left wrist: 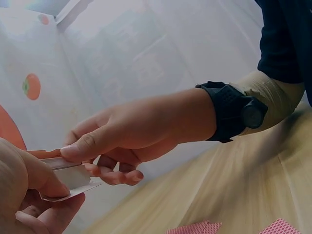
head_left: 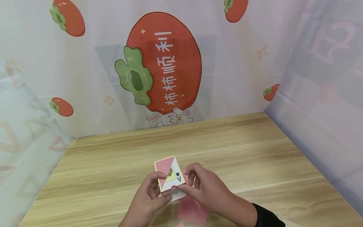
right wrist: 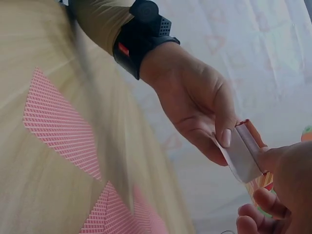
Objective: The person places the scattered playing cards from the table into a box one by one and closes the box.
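Observation:
A playing card box (head_left: 165, 166) with a red-checked face and a printed ace of spades is tilted above the table. My left hand (head_left: 147, 197) grips it by its left side, fingers over the printed face and thumb near the end. At that end the box stands open, and a white flap (right wrist: 241, 155) hangs out under the left thumb. My right hand (head_left: 211, 187) pinches the box's right corner, thumb at the open end, as the left wrist view also shows. Red-patterned playing cards (head_left: 193, 211) lie below the hands; how full the box is cannot be seen.
Wooden tabletop (head_left: 113, 164) stretches around the hands. A white curtain (head_left: 232, 78) with persimmon prints closes off the back, and pale curtains hang on both sides. More loose cards (right wrist: 58, 126) lie on the table close beneath the wrists.

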